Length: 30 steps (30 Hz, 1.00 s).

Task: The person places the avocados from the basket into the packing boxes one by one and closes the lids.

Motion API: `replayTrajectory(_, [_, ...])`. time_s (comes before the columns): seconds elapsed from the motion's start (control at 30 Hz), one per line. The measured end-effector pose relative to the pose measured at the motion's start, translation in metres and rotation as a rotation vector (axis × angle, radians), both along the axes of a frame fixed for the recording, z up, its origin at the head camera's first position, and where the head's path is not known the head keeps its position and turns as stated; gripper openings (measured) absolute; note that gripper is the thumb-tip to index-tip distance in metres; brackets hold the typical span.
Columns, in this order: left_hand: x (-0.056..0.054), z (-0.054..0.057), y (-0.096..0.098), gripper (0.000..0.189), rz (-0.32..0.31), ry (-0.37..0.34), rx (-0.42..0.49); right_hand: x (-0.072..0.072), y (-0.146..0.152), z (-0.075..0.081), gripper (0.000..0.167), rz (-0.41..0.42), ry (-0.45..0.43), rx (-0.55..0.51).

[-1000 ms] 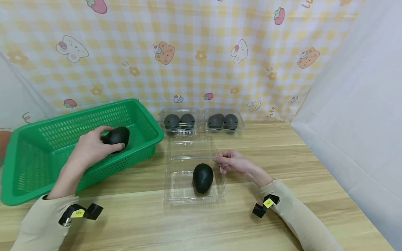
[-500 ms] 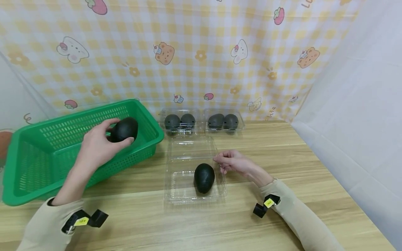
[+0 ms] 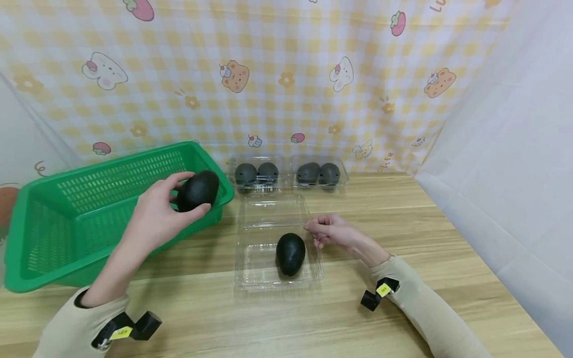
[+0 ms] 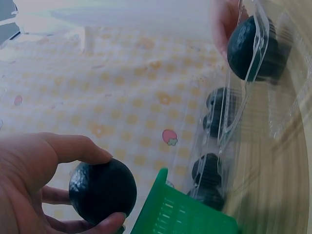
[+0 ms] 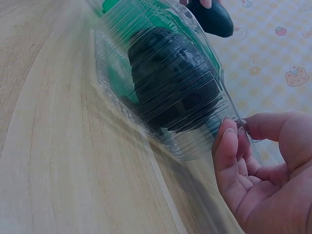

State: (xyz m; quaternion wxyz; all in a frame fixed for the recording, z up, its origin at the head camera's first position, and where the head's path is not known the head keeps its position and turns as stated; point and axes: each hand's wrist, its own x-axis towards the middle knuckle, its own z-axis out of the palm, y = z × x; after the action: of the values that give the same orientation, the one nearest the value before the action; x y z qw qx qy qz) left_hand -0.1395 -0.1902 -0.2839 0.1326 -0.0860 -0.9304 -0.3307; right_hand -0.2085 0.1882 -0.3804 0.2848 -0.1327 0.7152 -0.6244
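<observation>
My left hand (image 3: pixel 163 209) grips a dark avocado (image 3: pixel 199 190) between thumb and fingers, raised over the right end of the green basket (image 3: pixel 45 223). The left wrist view shows that avocado (image 4: pixel 103 190) held clear of the basket's rim (image 4: pixel 168 209). An open clear plastic clamshell box (image 3: pixel 257 283) lies on the table with a second avocado (image 3: pixel 291 254) in its right half. At the box's right edge my right hand (image 3: pixel 335 232) pinches the plastic rim. In the right wrist view, thumb and fingertips of that right hand (image 5: pixel 263 165) meet on the edge.
Two closed clear boxes stand at the back by the curtain (image 3: pixel 286 109), one holding two dark avocados (image 3: pixel 256 174), the other two more (image 3: pixel 319 174). The wooden table (image 3: pixel 403 223) ends at a white wall (image 3: pixel 506 149) on the right.
My left hand has lifted the avocado out of the basket and carried it to the right. My right hand has stayed at the box edge.
</observation>
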Motion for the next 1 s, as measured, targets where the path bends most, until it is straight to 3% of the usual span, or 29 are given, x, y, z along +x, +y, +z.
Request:
replayTrajectory(0.37, [0.013, 0.0, 0.021, 0.068, -0.043, 0.026, 0.01, -0.001, 0.0, -0.001, 0.022, 0.009, -0.002, -0.002])
replayTrajectory(0.57, [0.018, -0.002, 0.034, 0.067, -0.091, -0.011, 0.014, -0.001, 0.0, -0.002, 0.022, 0.01, -0.002, -0.002])
replayTrajectory(1.0, [0.023, -0.025, 0.059, 0.061, -0.181, -0.029, 0.005, 0.0, 0.0, -0.001, 0.022, 0.004, 0.003, -0.001])
